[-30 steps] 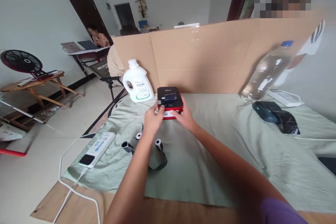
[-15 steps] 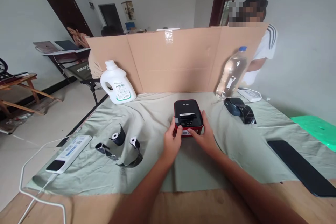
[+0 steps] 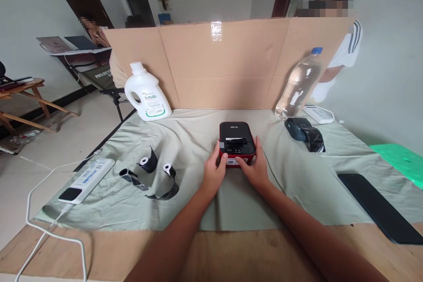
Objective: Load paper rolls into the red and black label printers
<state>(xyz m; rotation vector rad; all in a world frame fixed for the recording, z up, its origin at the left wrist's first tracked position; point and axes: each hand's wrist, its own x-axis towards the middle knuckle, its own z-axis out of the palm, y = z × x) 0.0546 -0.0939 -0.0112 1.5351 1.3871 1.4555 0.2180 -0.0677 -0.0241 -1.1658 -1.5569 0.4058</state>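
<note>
A small black-and-red printer rests on the pale green cloth in the middle, its dark slot facing up toward me. Pressed to its left side is my left hand, with the thumb at the front lower corner. My right hand grips the opposite side, its thumb on the red front near a white label. Several unrolled dark rolls with white cores lie to the left of the printer. To its right, a dark device sits with a black marbled strip trailing from it.
A cardboard panel stands across the back. In front of it are a white detergent bottle and a clear water bottle. A power strip with a cable lies left, a black phone-like slab right. Two people are behind the panel.
The view has tilted slightly, so the table and panel appear higher in the picture. Both hands keep their hold on the printer, which stays in place on the cloth.
</note>
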